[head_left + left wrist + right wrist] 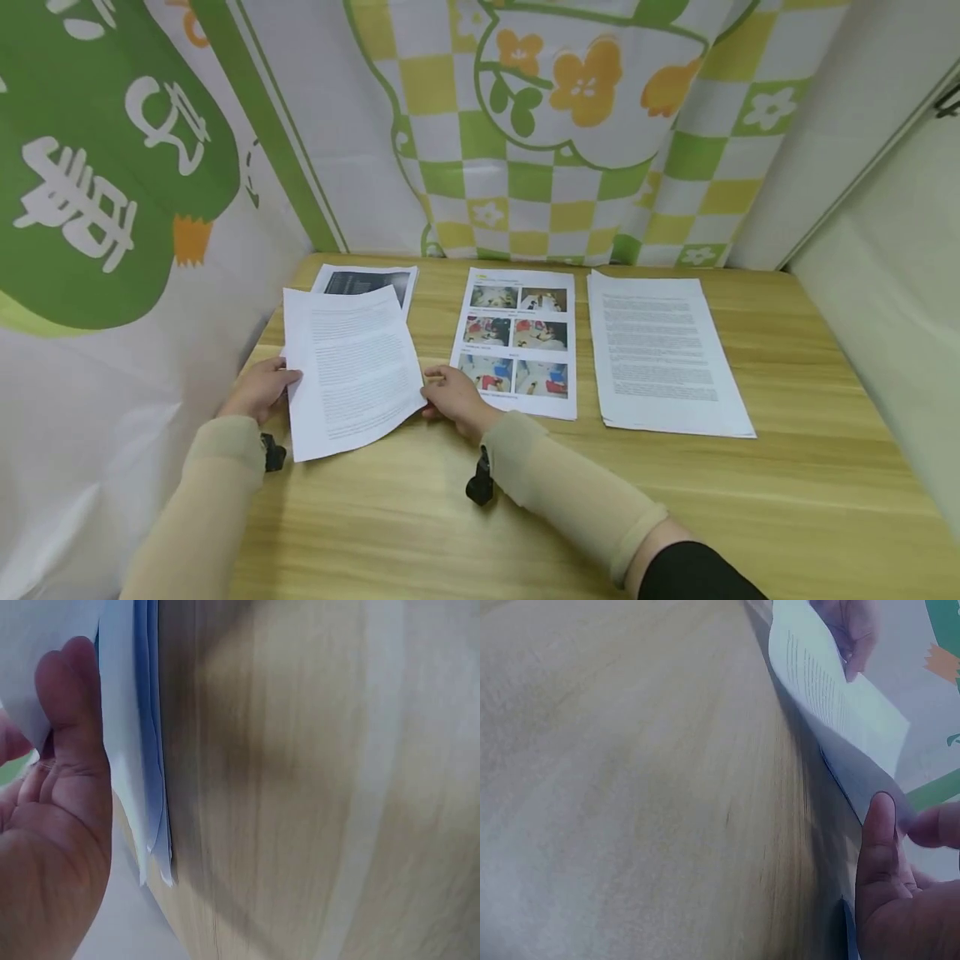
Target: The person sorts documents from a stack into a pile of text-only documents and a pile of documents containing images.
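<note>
A printed sheet of paper (356,375) is held up at a tilt over the left part of the table, its lower right side curving. My left hand (258,390) grips its left edge, thumb on the printed face. At the right edge, my right hand (457,398) pinches the sheet near its lower corner; the right wrist view shows thumb and finger meeting on the paper (840,705). Behind the raised sheet, papers with a dark printed picture (367,281) lie partly hidden. Layered paper edges (154,787) show beside my left hand in the left wrist view.
A page with several colour photos (513,342) lies in the middle, just beyond my right hand. To its right rests a stack of text pages (663,354). Patterned cloth (570,208) hangs along the wooden table's (810,467) back edge, and white sheeting stands on the left.
</note>
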The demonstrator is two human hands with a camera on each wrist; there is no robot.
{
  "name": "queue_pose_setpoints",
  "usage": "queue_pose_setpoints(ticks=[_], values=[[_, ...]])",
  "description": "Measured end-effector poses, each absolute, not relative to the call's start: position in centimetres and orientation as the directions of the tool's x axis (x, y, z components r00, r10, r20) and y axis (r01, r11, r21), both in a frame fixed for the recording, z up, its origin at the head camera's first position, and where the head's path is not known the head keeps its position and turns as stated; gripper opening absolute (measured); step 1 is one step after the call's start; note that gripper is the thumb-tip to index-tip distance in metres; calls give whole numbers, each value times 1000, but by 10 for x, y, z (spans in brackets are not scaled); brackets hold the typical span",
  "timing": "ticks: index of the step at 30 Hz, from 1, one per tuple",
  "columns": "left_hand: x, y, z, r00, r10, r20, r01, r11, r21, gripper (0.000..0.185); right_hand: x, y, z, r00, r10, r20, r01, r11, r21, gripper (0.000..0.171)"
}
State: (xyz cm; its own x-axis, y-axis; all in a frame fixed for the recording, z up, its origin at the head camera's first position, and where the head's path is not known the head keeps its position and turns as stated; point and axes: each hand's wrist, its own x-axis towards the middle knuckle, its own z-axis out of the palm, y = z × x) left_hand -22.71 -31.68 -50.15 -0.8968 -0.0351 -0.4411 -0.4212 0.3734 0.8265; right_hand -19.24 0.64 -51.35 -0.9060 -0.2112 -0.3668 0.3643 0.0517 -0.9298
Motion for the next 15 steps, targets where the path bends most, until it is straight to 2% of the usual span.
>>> queue_pose_setpoints(ticks=[3, 15], values=[[-224, -315, -501, -900, -9, -436, -414, 327, 849, 54, -192, 7, -514, -905, -208, -372, 367, 66, -928, 42], [-222, -310, -494, -932, 75, -354, -320, 285, 903, 57, -196, 13, -516, -909, -195, -367, 354, 101, -930, 33]])
